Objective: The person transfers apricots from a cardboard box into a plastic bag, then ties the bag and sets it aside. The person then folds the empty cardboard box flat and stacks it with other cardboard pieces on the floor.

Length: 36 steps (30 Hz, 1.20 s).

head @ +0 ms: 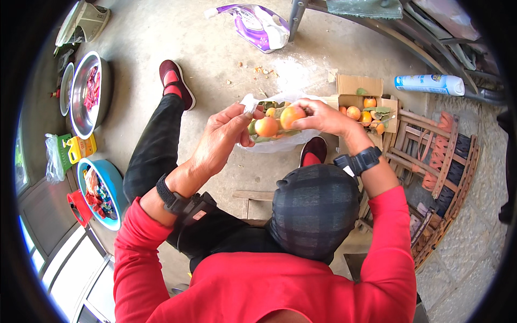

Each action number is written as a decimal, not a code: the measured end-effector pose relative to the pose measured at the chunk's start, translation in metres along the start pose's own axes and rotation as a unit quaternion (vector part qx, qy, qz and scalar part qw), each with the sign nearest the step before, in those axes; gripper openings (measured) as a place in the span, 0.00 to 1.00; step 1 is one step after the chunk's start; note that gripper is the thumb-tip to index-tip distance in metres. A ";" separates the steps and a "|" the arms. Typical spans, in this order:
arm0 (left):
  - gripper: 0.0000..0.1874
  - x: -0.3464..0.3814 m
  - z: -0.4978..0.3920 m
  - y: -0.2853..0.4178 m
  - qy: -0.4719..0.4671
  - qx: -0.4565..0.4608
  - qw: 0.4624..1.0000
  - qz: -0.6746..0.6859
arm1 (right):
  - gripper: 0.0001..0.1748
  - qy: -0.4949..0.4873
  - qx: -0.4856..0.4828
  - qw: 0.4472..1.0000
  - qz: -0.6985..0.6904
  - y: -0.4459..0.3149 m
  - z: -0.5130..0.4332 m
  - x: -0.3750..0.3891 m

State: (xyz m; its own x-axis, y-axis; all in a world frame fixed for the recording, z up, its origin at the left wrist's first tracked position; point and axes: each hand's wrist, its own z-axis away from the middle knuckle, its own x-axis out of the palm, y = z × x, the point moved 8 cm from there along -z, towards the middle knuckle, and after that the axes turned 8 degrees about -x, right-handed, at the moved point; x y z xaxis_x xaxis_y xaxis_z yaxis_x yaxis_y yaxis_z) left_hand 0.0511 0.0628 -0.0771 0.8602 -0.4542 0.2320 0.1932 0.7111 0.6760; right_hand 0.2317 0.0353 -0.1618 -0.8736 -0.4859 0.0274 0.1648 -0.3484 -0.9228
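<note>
Two orange persimmon-like fruits hang between my hands over an open, translucent plastic bag (pixel 266 148). My right hand (pixel 323 115) holds the right fruit (pixel 291 117) from its far side. My left hand (pixel 224 131) is beside the left fruit (pixel 266 126), thumb and index finger pinched near the bag's white knotted part; whether they grip the bag or a thin stem, I cannot tell. More fruit and green leaves lie in the bag. To the right, an open cardboard box (pixel 359 85) holds several similar fruits (pixel 353 113) with leaves and twigs.
Wooden folding chairs (pixel 428 151) lie at the right below a blue-white bottle (pixel 429 84). A purple-white bag (pixel 258 30) and white powder (pixel 297 72) are on the floor ahead. Steel (pixel 106 95) and blue (pixel 121 189) basins with cloth stand left. A low wooden stool (pixel 254 195) is near my legs.
</note>
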 end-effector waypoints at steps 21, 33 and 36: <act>0.15 0.003 0.005 0.003 0.000 -0.003 1.000 0.006 | 0.34 -0.017 0.034 0.989 -0.141 0.023 -0.035 0.030; 0.15 0.006 0.005 0.002 -0.010 -0.004 1.000 -0.008 | 0.36 0.125 0.126 0.953 -0.244 0.079 0.035 -0.012; 0.16 0.009 0.004 0.002 -0.018 0.002 1.000 -0.025 | 0.34 0.140 0.091 0.985 0.046 0.069 0.031 -0.025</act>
State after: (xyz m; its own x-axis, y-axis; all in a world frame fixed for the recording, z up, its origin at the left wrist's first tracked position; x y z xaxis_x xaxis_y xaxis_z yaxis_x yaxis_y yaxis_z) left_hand 0.0577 0.0581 -0.0705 0.8322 -0.5078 0.2225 0.2330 0.6845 0.6908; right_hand 0.2796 -0.0017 -0.2146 -0.9389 -0.2911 -0.1836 0.3062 -0.4627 -0.8320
